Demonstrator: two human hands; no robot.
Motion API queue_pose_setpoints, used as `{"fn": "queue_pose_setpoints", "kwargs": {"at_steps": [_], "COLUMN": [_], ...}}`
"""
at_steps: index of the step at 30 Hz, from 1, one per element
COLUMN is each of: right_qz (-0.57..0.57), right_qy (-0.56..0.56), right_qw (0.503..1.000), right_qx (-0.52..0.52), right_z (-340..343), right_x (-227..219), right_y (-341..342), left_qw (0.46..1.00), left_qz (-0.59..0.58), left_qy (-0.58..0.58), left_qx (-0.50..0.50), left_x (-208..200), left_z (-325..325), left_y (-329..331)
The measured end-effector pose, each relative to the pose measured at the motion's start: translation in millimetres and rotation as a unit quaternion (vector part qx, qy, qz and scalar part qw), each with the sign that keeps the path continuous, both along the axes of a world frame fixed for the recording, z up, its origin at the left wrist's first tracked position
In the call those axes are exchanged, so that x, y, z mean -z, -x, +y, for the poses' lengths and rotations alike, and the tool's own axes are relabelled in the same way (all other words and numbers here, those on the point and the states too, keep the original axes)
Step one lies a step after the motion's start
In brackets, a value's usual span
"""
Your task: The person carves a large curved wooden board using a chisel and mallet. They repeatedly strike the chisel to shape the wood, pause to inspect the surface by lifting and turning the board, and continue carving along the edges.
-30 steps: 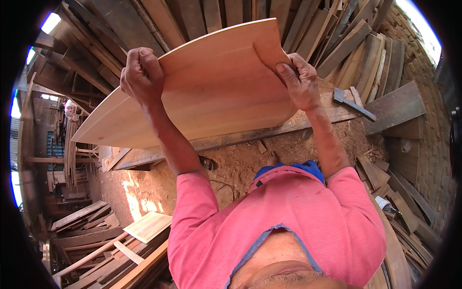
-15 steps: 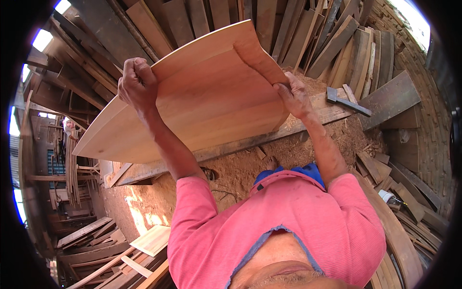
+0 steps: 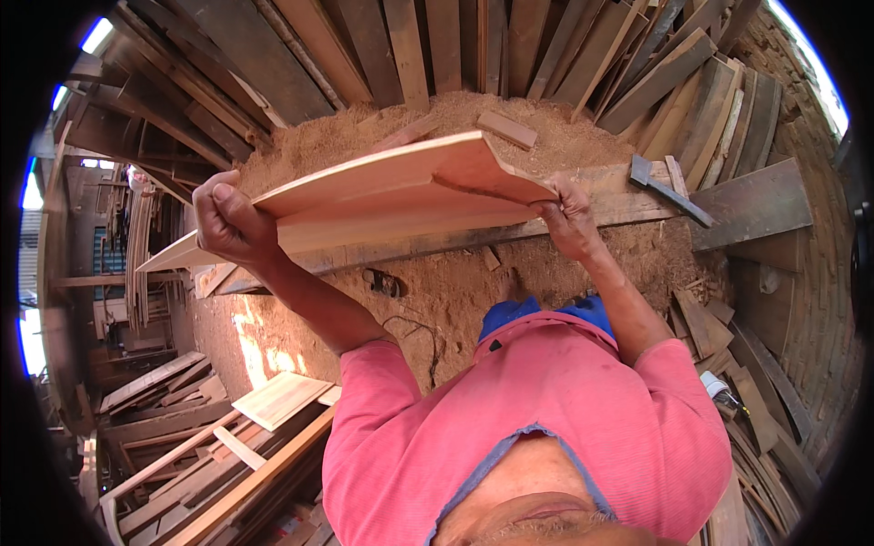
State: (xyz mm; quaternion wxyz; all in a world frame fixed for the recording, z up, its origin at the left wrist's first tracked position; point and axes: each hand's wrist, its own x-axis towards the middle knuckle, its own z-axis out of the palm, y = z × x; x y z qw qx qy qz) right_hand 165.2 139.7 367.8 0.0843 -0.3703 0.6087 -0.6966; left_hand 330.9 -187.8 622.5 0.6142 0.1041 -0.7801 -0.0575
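Between my two hands I hold up a wide, smooth wooden panel (image 3: 382,196), tilted so that its face is seen at a shallow angle. A darker, curved cutout edge runs along its right end. My left hand (image 3: 234,221) is closed around the panel's edge toward the left. At the right corner, my right hand (image 3: 569,217) pinches the panel with the thumb on the near side. Under and behind the panel lies a long wooden beam (image 3: 628,202). A hammer (image 3: 671,189) with a square head rests across the beam's right end, close to my right hand.
Upright planks (image 3: 446,45) lean along the far side. Sawdust (image 3: 319,150) covers the ground. A small dark object (image 3: 382,283) with a cord lies below the beam. Stacked boards (image 3: 273,400) fill the lower left, and offcuts (image 3: 703,329) lie at the right.
The panel has tipped flatter and its far edge has come down, uncovering sawdust and wood blocks behind it. Both hands keep their hold; my left hand has moved slightly left and down.
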Motion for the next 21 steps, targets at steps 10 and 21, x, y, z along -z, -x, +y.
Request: {"fn": "queue_pose_setpoints", "kwargs": {"at_steps": [10, 21], "right_qz": [-0.07, 0.015], "right_qy": [0.005, -0.04], "right_qw": [0.992, 0.992], "right_qx": [-0.104, -0.117], "right_z": [25, 33], "right_x": [-5, 10], "right_y": [-28, -35], "left_qw": [0.999, 0.999], "left_qz": [0.032, 0.03], "left_qy": [-0.022, 0.01], "left_qx": [-0.025, -0.027], "left_x": [15, 26], "left_z": [39, 52], "left_y": [-67, -112]}}
